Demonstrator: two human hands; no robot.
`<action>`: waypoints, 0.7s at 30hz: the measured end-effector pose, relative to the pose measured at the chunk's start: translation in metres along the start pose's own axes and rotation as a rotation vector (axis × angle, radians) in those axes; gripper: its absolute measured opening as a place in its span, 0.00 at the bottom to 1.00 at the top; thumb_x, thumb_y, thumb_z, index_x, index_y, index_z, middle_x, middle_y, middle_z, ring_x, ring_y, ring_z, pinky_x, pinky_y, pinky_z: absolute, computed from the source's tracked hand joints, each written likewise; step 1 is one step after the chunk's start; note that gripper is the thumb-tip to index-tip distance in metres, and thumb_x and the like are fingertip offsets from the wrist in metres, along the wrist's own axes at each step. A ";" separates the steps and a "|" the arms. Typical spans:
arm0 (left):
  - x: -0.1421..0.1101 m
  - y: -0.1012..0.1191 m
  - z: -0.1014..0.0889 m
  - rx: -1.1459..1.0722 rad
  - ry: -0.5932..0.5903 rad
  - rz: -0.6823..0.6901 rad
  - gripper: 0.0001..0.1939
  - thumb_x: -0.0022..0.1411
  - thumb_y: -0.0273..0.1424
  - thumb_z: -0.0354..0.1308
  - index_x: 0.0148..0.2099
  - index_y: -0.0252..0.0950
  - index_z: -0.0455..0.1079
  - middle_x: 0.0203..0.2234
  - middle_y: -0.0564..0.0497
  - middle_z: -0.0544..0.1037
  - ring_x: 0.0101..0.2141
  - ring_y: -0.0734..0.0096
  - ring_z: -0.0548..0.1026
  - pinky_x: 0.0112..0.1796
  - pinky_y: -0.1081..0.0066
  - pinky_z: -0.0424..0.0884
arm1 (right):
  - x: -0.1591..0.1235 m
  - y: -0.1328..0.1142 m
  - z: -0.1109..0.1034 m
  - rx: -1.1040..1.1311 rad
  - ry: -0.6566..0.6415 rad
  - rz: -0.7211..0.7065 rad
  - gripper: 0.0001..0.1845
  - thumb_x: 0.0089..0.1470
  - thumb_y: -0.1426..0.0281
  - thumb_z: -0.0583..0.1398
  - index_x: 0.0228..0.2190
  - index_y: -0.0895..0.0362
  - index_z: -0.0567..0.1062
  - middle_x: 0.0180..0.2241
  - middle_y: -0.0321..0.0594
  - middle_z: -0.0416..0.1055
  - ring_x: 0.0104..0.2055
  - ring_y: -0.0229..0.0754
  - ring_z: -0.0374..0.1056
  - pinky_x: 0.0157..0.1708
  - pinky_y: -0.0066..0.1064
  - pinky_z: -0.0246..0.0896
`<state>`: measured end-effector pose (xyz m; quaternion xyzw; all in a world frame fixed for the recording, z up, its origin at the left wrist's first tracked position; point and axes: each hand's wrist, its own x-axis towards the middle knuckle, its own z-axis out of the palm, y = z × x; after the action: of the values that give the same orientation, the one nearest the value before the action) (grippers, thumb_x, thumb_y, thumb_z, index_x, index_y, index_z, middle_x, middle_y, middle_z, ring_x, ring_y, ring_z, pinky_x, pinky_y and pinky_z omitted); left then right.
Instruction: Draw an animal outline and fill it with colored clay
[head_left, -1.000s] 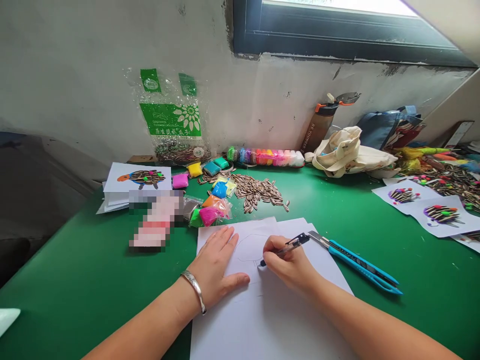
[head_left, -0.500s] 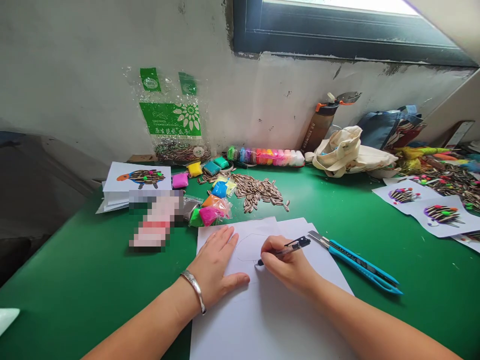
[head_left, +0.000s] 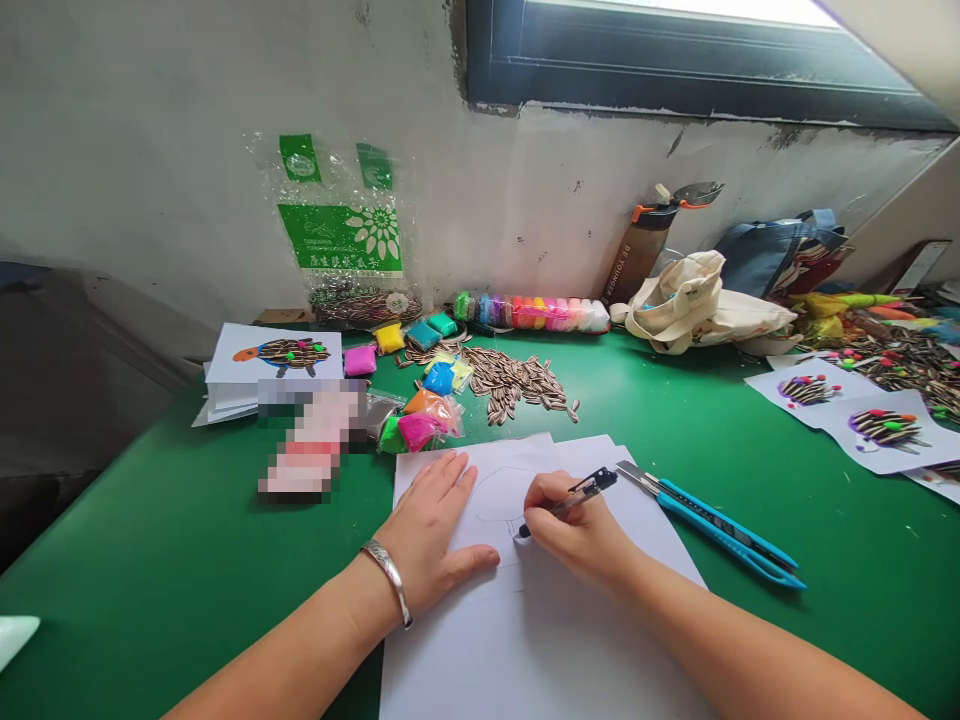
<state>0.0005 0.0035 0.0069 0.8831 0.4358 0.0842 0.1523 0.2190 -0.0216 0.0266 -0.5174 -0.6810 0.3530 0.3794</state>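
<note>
White sheets of paper (head_left: 465, 660) lie stacked in front of me. On the top sheet is a thin rounded outline with short lines below it. My left hand (head_left: 435, 520) rests flat on the paper's left side, fingers stretched out and thumb spread. A black pen (head_left: 574, 497) is pinched in my right hand (head_left: 577, 530), its tip on the paper just under the outline. Part of the drawing is hidden behind the right hand. A blue utility knife (head_left: 720, 525) lies to the right, its blade end over the paper's edge.
Sunflower seeds (head_left: 517, 380) and colourful clay packets (head_left: 424, 425) lie beyond the paper. A turtle picture (head_left: 285, 355) tops a paper stack at left. Seed-decorated pictures (head_left: 885, 430) lie at right. A seed bag (head_left: 345, 240), bottle (head_left: 641, 250) and cloth bag (head_left: 690, 305) stand by the wall.
My right hand and the pen have shifted slightly down and the pen tip sits a little lower. The short lines under the outline have grown longer. My left hand has stayed put.
</note>
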 end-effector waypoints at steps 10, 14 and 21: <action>0.001 0.003 -0.002 0.009 -0.030 -0.012 0.45 0.56 0.55 0.57 0.66 0.31 0.56 0.66 0.37 0.53 0.65 0.47 0.50 0.62 0.49 0.54 | -0.001 0.004 0.001 0.017 0.006 0.036 0.07 0.42 0.76 0.52 0.18 0.56 0.64 0.18 0.32 0.62 0.24 0.36 0.58 0.25 0.27 0.50; 0.001 0.002 -0.001 0.002 -0.016 -0.008 0.44 0.57 0.55 0.56 0.66 0.32 0.55 0.66 0.38 0.53 0.65 0.47 0.50 0.61 0.49 0.54 | -0.001 0.005 0.000 0.071 0.030 0.070 0.07 0.44 0.75 0.53 0.18 0.56 0.65 0.18 0.31 0.61 0.24 0.35 0.56 0.24 0.28 0.49; 0.000 0.000 0.000 0.001 -0.008 -0.001 0.44 0.57 0.55 0.56 0.66 0.32 0.56 0.66 0.38 0.54 0.65 0.47 0.50 0.61 0.50 0.54 | -0.002 0.006 -0.012 0.120 0.080 0.172 0.07 0.46 0.71 0.53 0.19 0.56 0.65 0.19 0.32 0.59 0.25 0.36 0.55 0.24 0.28 0.48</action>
<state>0.0002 0.0032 0.0064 0.8832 0.4357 0.0805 0.1536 0.2328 -0.0217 0.0269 -0.5640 -0.5960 0.4035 0.4049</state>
